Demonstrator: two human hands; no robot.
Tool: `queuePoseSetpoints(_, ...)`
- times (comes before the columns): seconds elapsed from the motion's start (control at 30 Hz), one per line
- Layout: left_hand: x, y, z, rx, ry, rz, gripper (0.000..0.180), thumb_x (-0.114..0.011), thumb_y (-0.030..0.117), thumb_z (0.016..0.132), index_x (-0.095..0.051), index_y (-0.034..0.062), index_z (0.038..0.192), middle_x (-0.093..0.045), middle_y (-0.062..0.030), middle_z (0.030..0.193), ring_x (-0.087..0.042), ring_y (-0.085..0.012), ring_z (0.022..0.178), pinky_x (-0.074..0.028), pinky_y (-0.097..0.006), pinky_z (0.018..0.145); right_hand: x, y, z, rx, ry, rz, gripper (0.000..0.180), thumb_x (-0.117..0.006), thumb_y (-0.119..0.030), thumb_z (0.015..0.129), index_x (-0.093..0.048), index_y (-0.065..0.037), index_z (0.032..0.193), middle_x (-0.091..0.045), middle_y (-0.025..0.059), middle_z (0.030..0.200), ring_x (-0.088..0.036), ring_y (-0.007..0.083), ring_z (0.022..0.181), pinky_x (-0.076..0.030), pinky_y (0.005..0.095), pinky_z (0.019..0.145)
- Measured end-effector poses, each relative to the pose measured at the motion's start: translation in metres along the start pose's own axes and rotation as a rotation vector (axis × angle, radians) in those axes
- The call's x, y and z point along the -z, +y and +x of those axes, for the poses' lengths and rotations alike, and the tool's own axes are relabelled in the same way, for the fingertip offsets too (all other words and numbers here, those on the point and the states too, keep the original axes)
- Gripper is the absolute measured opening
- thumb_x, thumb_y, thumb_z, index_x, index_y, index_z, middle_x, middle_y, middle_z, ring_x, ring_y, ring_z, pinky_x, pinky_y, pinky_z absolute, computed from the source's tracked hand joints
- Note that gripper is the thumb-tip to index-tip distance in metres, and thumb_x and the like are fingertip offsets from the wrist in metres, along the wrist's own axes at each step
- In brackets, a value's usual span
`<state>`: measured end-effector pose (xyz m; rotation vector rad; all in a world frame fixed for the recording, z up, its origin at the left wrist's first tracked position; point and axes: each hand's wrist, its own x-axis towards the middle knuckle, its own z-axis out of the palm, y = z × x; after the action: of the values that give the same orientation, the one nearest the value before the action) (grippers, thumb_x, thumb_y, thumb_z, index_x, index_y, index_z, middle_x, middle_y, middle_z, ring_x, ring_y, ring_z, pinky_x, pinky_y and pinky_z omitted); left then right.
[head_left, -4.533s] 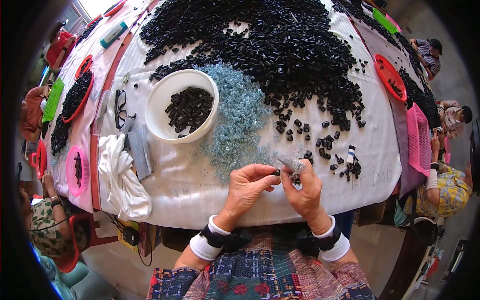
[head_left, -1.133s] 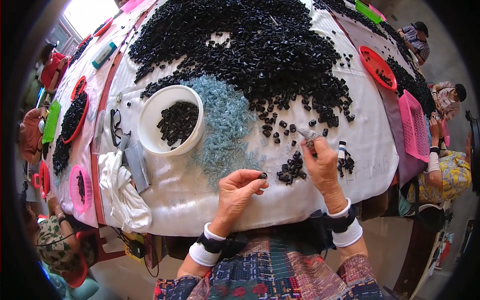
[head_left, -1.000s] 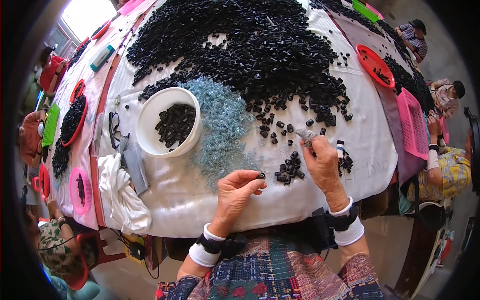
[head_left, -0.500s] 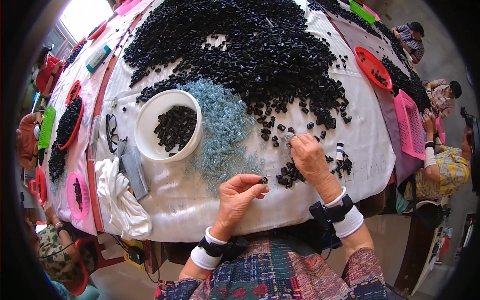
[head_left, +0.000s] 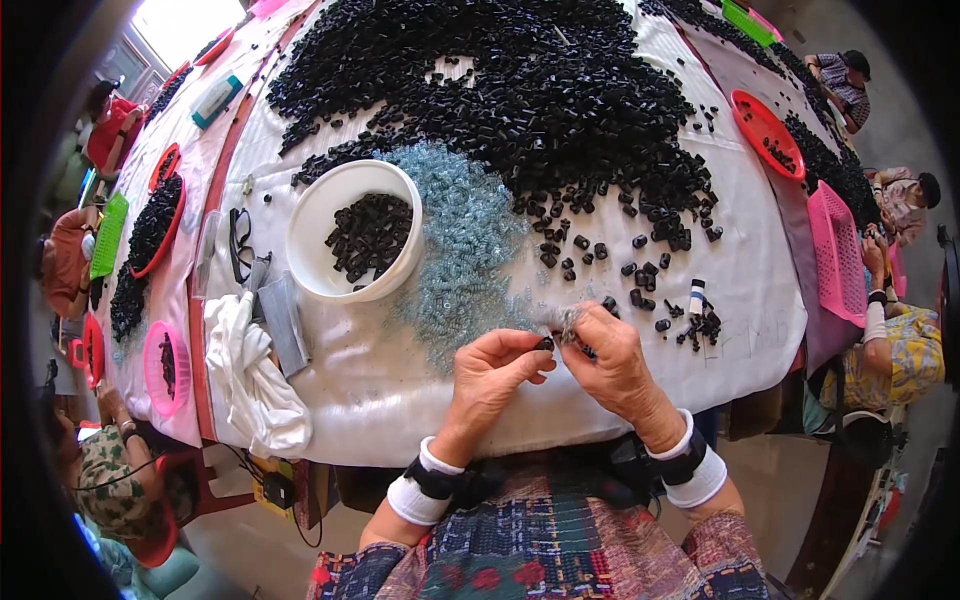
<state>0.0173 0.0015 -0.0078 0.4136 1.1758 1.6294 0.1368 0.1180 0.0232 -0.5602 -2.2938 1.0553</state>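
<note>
My left hand (head_left: 495,378) pinches a small black plastic cap (head_left: 545,344) between thumb and fingertips. Right beside it, my right hand (head_left: 612,365) is closed, with greyish clear small pieces (head_left: 562,319) at its fingertips, blurred and partly hidden. The two hands nearly meet over the near part of the table. Ahead of them spreads a heap of clear, spring-like little pieces (head_left: 455,265). Behind it lies a large pile of black caps (head_left: 480,90), with loose ones scattered near my right hand. A white bowl (head_left: 304,245) holding black caps stands left of the clear heap.
A white and blue tube (head_left: 697,297) stands among small black parts on the right. Eyeglasses (head_left: 240,245), a grey cloth (head_left: 283,325) and white fabric (head_left: 250,385) lie at the left. Co-workers sit along both sides with red trays (head_left: 765,135) and pink baskets (head_left: 838,250).
My right hand has come left and nearer to me, up to my left hand, carrying the clear pieces. My left hand has risen slightly and still pinches the black cap.
</note>
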Motion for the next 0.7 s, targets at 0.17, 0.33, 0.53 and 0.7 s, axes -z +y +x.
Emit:
queuePoseSetpoints(0.17,-0.005,0.001,-0.001,0.004,-0.024,-0.061,0.015,-0.065,0.002,0.083,-0.061,-0.0008,0.097,-0.067,-0.0115,0.093,-0.066,-0.0196,0.083,-0.055,-0.027,0.066,0.006,-0.009,-0.006,-0.142,-0.027,0.159,0.026,-0.057,0.01,0.07,-0.062,-0.001,0.094,-0.061,0.0157,0.091,-0.061,0.0294,0.075,-0.05,0.0336,0.062)
queuePoseSetpoints(0.33,-0.004,-0.007,0.003,0.029,-0.058,-0.211,0.016,-0.064,0.0,0.083,-0.061,0.0016,0.098,-0.066,-0.0119,0.094,-0.066,-0.0215,0.086,-0.055,-0.028,0.067,0.004,-0.005,-0.01,0.078,0.037,-0.004,0.032,-0.058,0.011,0.07,-0.063,-0.001,0.099,-0.062,0.014,0.09,-0.061,0.0302,0.082,-0.051,0.0345,0.069)
queuePoseSetpoints(0.53,-0.007,-0.007,0.005,0.015,-0.051,-0.172,0.017,-0.064,0.0,0.082,-0.061,0.0005,0.098,-0.066,-0.0115,0.094,-0.066,-0.0201,0.085,-0.055,-0.027,0.068,0.007,-0.002,-0.008,0.052,0.02,-0.007,0.031,-0.056,0.01,0.071,-0.061,-0.001,0.1,-0.061,0.0146,0.085,-0.06,0.031,0.076,-0.05,0.0351,0.067)
queuePoseSetpoints(0.7,-0.004,-0.013,0.007,0.005,-0.059,-0.128,0.017,-0.065,0.0,0.082,-0.062,-0.0005,0.099,-0.066,-0.011,0.093,-0.065,-0.0174,0.084,-0.055,-0.027,0.069,0.003,0.002,-0.007,-0.149,0.046,0.117,0.023,-0.059,0.006,0.077,-0.057,-0.001,0.099,-0.061,0.0111,0.082,-0.06,0.02,0.063,-0.048,0.028,0.056)
